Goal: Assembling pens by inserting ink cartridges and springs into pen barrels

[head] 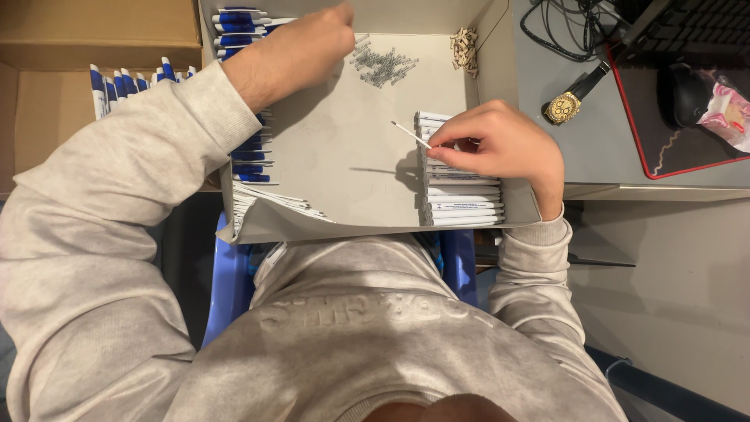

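A shallow cardboard tray point(344, 148) lies on my lap. My right hand point(500, 144) pinches a thin white pen refill point(410, 134) above a row of white pen barrels point(461, 199) stacked along the tray's right side. My left hand point(312, 43) reaches to the far end of the tray, fingers down beside a heap of small metal springs point(383, 66). Blue and white pen parts point(246, 86) line the tray's left side under my left forearm.
A small pile of tan pieces point(464, 48) sits in the tray's far right corner. A brown box point(70, 86) at the left holds more blue-tipped pens point(129, 82). On the grey desk point(547, 70) lie a gold wristwatch point(566, 105), cables, a mouse point(683, 94) and a keyboard.
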